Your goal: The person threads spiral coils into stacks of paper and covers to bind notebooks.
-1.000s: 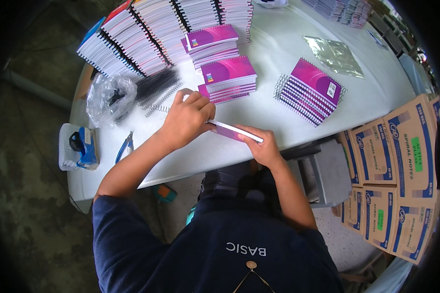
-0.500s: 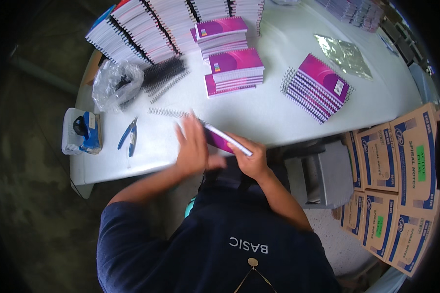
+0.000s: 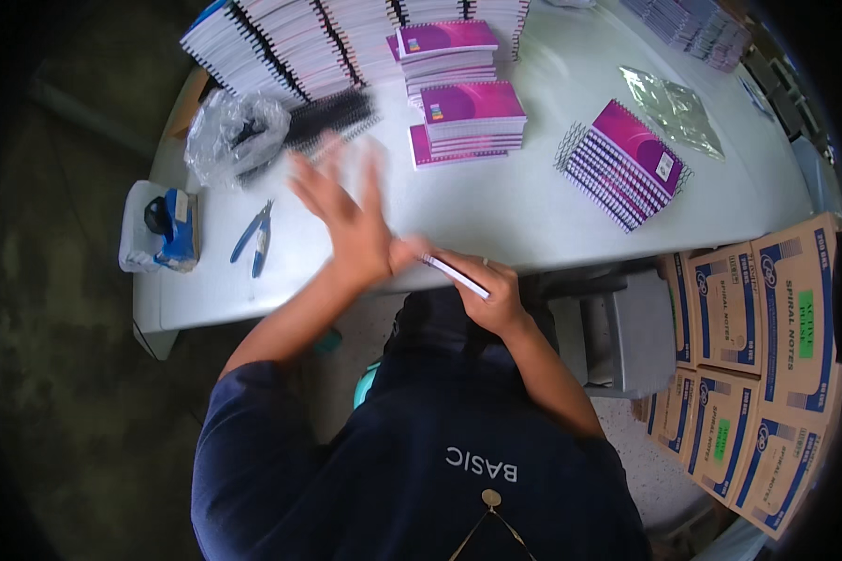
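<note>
Right hand [image 3: 496,294] grasps 1 notebook [image 3: 458,278], seen edge-on near the table's [image 3: 505,210] front edge, long axis slanting from upper left to lower right. Left hand [image 3: 354,229], blurred, fingers spread and released, adjoins the upper-left end; thumb contact cannot be told. The notebook lies below and right of these fingers.

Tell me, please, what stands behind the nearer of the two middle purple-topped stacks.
Behind the nearer stack stands the farther stack, also purple on top; beyond it, tall white-paged books. The nearer stack covers part of the farther one's base.
</note>
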`<action>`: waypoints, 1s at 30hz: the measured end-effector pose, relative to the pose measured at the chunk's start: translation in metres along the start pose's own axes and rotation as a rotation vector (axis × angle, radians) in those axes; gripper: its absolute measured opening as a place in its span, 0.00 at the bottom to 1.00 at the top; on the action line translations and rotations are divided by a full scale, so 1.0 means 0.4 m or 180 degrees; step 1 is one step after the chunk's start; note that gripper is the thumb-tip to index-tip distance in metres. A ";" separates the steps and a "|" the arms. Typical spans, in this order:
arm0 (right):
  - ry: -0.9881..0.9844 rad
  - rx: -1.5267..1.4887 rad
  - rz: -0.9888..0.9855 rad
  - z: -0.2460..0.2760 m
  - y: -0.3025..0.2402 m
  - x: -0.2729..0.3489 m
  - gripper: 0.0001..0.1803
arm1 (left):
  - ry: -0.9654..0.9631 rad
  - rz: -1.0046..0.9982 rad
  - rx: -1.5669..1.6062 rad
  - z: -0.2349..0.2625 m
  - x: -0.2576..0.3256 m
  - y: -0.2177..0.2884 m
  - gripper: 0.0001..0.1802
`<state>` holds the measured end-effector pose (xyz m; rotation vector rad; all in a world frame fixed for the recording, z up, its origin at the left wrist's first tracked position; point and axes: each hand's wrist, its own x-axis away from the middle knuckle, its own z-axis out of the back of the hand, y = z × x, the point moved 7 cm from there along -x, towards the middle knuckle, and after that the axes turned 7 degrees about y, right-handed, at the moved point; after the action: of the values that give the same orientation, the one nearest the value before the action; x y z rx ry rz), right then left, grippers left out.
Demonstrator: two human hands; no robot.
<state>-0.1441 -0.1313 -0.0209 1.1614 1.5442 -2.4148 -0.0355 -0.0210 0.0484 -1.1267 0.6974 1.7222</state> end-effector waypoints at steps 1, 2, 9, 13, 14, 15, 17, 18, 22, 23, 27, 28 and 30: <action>-0.0097 0.0060 0.0039 -0.006 -0.002 -0.015 0.21 | -0.0076 0.0067 0.0156 -0.021 -0.010 0.001 0.61; -0.0110 0.0088 0.0097 -0.003 0.000 -0.020 0.21 | -0.0156 0.0149 0.0303 -0.039 -0.016 0.004 0.62; -0.0043 -0.0088 0.0051 -0.008 0.013 -0.003 0.22 | -0.0141 -0.0590 0.0530 -0.001 0.017 0.087 0.62; 0.0182 -0.0096 -0.0025 0.013 0.000 -0.027 0.22 | -0.1699 0.0211 0.1236 -0.092 0.134 0.115 0.63; 0.0254 -0.0146 -0.0107 0.022 0.012 -0.032 0.22 | -0.1439 -0.0527 0.1700 -0.047 0.234 0.160 0.68; 0.0366 -0.0140 -0.0220 0.040 0.030 -0.035 0.22 | -0.1589 -0.1055 0.1756 -0.023 0.236 0.190 0.67; 0.0361 -0.0089 -0.0231 0.038 0.025 -0.035 0.22 | -0.0844 -0.1054 0.1009 -0.023 0.121 0.154 0.65; 0.0140 -0.0118 -0.0179 0.012 0.018 -0.031 0.21 | -0.0555 -0.0872 0.0696 -0.025 0.077 0.134 0.65; 0.0048 -0.0196 -0.0503 0.006 0.072 -0.019 0.19 | -0.1956 0.0174 0.1376 -0.135 0.119 0.163 0.64; 0.0327 -0.0450 -0.0519 0.020 0.076 -0.035 0.18 | -0.1296 -0.0224 0.1901 -0.090 0.205 0.191 0.56; 0.0174 -0.0284 -0.0663 0.027 0.088 -0.022 0.19 | -0.1088 -0.0514 0.0898 -0.066 0.056 0.203 0.46; 0.0145 -0.0436 -0.0774 0.032 0.106 -0.020 0.16 | -0.1498 -0.0307 0.0871 -0.095 -0.028 0.202 0.33; 0.0096 -0.0552 -0.0716 0.044 0.118 -0.052 0.13 | -0.1723 -0.0308 0.1275 -0.119 -0.035 0.179 0.27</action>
<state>-0.1196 -0.1759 -0.0402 1.0474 1.9450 -2.3401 -0.0810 -0.0948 0.0391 -0.3846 0.5939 1.6098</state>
